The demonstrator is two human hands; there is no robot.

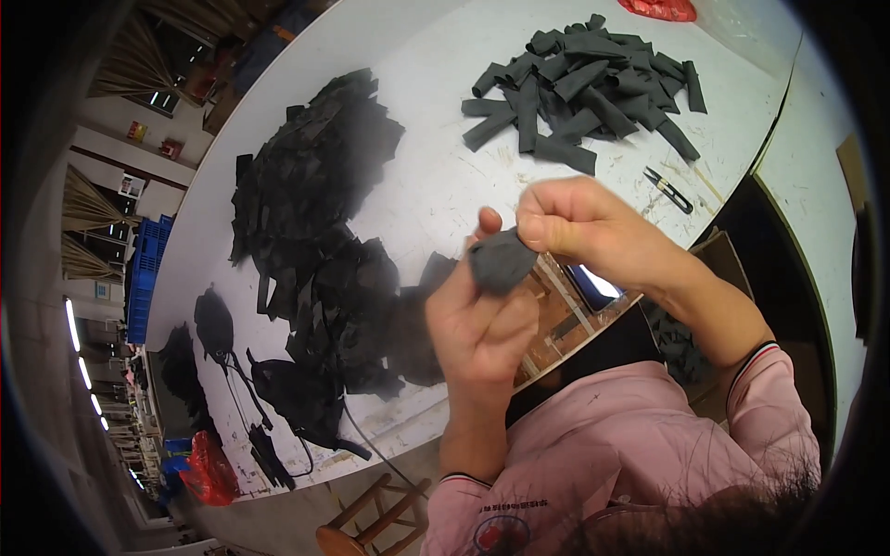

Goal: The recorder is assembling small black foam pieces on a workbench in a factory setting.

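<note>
A small dark grey fabric piece (501, 263) is held between my two hands, in front of my body. My left hand (487, 329) is closed around its lower left side, with one fingertip showing above the cloth. The thumb and forefinger of my right hand (589, 227) pinch its upper right edge. Beyond my hands lies a heap of dark grey fabric tubes (579, 88). Left of my hands spreads a large pile of flat black fabric pieces (311, 176), reaching close to my left wrist.
Black-handled thread snips (669, 190) lie right of the tube heap. An open wooden drawer (556, 324) with a lit phone (595, 281) is below my hands. A wooden stool (375, 514) stands by the near table edge. Red plastic bag (209, 468) sits at lower left.
</note>
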